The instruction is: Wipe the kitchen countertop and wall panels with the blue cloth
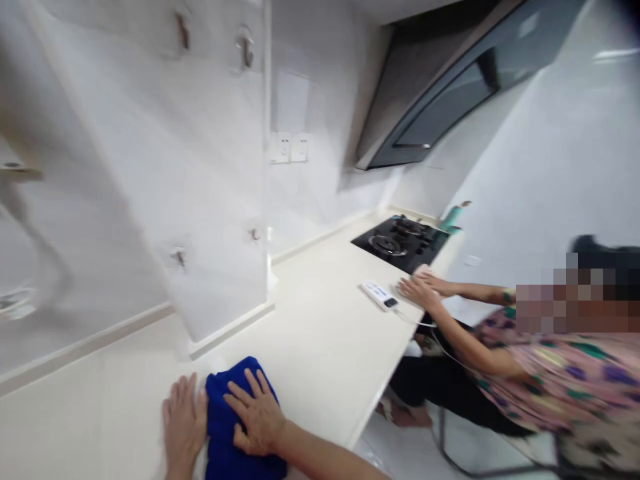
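A folded dark blue cloth point(225, 460) lies on the white countertop point(320, 347) in front of me. My right hand point(257, 413) rests flat on top of it, fingers spread. Just beside the cloth's left edge, my left hand point(183, 420) lies flat on the counter with its fingers stretched out. The cloth's near end runs out of the bottom of the view.
A seated person point(550, 373) at the right has both hands on the counter edge. Near those hands lies a white power strip point(379, 295) with a cord. Beyond are a black gas hob point(400, 243), a green bottle point(453, 217) and a range hood point(440, 113).
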Available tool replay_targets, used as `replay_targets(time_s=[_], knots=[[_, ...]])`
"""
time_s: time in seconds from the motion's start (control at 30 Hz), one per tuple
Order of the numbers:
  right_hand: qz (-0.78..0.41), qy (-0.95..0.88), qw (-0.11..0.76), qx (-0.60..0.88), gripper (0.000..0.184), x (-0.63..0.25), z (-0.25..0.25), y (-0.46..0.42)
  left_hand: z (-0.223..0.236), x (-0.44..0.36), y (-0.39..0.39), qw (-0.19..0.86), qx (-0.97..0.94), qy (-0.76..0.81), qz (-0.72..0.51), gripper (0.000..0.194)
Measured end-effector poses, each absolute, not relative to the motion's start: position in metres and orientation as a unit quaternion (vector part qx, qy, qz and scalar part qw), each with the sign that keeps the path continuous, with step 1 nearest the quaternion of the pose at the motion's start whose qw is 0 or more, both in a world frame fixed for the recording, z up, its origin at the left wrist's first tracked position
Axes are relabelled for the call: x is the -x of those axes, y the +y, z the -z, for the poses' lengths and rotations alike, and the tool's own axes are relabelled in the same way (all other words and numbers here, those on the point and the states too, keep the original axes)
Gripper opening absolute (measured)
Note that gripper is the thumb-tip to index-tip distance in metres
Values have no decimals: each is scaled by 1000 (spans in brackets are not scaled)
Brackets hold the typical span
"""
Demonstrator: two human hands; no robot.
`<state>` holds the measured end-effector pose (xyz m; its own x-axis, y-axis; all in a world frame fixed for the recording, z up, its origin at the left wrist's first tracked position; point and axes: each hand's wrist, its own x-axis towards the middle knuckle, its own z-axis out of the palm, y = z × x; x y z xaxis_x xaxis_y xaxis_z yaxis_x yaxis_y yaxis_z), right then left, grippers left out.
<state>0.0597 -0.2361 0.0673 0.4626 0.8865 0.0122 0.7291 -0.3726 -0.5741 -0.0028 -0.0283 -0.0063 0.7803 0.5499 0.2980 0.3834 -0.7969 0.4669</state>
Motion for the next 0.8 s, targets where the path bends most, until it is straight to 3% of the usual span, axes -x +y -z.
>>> replay_targets(time_s=[0.33,0.8], knots=[[-49,-306,245,919,65,-62,-36,-373,-16,-4,-39,247,-914,278,-163,71],[68,-63,92,991,60,-154,-3,-526,-19,-6,-38,255,-910,286,-155,82]])
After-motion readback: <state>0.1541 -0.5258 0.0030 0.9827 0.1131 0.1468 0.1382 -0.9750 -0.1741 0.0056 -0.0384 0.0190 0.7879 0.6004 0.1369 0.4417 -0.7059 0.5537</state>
